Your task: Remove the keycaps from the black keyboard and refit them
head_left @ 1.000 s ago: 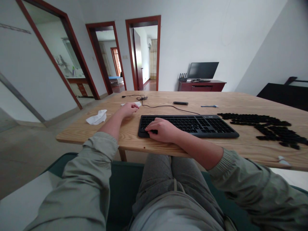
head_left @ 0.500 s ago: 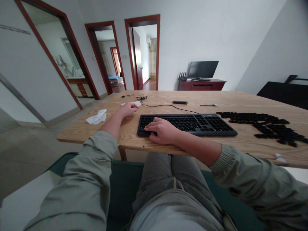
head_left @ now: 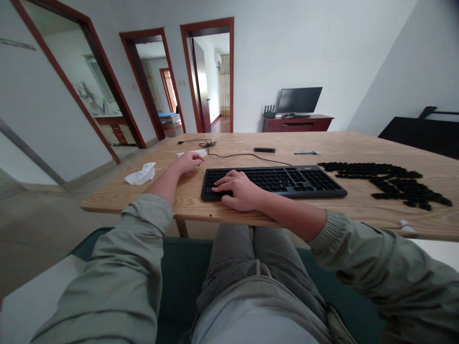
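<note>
Our right hand (head_left: pixel 238 190) sits at 12 o'clock on the left end of a black computer keyboard (head_left: pixel 272 183), its fingers curved and slightly spread, with the fingertips down on the keys; it pinches nothing. Our left hand (head_left: pixel 187 163) lies palm down at 11 o'clock on a light wooden table (head_left: pixel 351 149), its fingers loosely together and empty, just beside a white strip of paper or cloth (head_left: pixel 191 153) (too thin to tell which).

A crumpled white tissue (head_left: pixel 140 173) lies at 10 o'clock, well apart from that hand. Beyond the keyboard, a thin black cable (head_left: pixel 229 154) loops across the wood, near a small black bar (head_left: pixel 264 149) and a slim blue-and-white stick (head_left: pixel 306 153). At 2 o'clock, to the right of the keyboard and not touching it, spreads a dense patch of small black pieces (head_left: pixel 383 181), probably keycaps.

Farther off at 1 o'clock, a dark monitor (head_left: pixel 299 100) stands on a reddish-brown cabinet (head_left: pixel 297 125). Doorways with red-brown frames (head_left: pixel 207 71) open at 11 o'clock.
</note>
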`<state>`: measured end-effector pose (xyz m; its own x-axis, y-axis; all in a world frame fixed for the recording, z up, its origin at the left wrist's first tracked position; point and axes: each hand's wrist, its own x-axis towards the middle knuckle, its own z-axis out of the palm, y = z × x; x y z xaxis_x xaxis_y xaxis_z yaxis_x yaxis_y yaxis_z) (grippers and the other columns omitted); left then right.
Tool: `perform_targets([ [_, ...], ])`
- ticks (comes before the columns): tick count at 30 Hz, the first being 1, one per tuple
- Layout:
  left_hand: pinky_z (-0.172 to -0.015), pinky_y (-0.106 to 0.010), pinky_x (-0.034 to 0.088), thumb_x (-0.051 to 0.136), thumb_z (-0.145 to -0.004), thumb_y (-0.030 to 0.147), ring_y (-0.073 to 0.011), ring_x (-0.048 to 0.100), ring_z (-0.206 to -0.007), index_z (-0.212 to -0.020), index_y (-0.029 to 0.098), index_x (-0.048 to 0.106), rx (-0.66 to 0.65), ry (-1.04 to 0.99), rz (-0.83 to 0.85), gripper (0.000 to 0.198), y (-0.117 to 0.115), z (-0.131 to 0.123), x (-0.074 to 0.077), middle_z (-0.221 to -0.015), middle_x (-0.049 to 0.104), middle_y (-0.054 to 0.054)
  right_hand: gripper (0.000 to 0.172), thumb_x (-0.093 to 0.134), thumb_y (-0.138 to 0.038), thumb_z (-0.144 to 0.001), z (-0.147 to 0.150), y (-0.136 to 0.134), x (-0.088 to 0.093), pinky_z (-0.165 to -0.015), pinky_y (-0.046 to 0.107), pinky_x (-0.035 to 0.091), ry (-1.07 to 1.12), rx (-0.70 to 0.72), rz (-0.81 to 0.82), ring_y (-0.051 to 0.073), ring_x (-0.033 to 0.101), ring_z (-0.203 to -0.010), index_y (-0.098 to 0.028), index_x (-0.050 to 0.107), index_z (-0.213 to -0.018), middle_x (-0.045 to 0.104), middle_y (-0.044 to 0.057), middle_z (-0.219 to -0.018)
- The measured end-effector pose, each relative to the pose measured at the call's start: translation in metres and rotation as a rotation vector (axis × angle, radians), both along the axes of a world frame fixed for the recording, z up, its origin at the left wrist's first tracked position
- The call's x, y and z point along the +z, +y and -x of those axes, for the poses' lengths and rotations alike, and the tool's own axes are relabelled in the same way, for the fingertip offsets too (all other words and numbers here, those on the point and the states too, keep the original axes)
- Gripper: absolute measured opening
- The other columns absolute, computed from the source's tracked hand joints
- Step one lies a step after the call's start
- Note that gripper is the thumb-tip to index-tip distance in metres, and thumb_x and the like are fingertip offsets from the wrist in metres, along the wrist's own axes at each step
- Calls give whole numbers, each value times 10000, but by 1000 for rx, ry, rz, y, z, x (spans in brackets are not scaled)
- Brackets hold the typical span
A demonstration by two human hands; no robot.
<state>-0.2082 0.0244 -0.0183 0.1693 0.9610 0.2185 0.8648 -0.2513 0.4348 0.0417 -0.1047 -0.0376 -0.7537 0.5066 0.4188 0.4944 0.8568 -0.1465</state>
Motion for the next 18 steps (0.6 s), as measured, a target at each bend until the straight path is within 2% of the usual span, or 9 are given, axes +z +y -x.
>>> perform_targets([
  [3,-638,-243,446,547,-786,262,-165,614,-721,-1039,155,753,-5,9,-3,343,1,0,-1,-899,736,-53,362,564,-252,-836,1,-2,0,-967,466,347,-7,-9,-31,279,529,-1130,-184,749,-1139,696,77,-1236],
  [6,-703,-256,475,556,-778,248,-182,631,-770,-1018,152,758,-16,3,-19,329,2,0,-1,-897,740,-62,343,560,-254,-832,1,-1,-2,-977,467,346,-5,-1,-43,280,538,-1127,-178,761,-1099,703,71,-1217],
  [10,-796,-296,500,558,-786,252,-204,649,-836,-1029,138,754,-34,-24,-19,333,4,3,-1,-939,744,-85,354,563,-264,-828,2,0,-5,-988,456,367,29,4,-42,274,547,-1135,-190,749,-1121,665,68,-1286],
  [16,-821,-293,499,554,-787,265,-199,651,-853,-1059,140,749,-45,-22,-30,358,5,5,0,-979,748,-77,497,545,-231,-821,4,-6,-5,-981,459,371,93,-11,-226,281,544,-1095,-141,642,-1301,645,116,-1301],
  [18,-804,-283,496,557,-779,271,-191,645,-834,-1042,150,753,-42,-10,-32,350,4,5,1,-956,750,-65,471,541,-235,-825,5,-8,-5,-983,473,363,68,-26,-258,290,532,-1108,-146,666,-1270,638,119,-1304],
])
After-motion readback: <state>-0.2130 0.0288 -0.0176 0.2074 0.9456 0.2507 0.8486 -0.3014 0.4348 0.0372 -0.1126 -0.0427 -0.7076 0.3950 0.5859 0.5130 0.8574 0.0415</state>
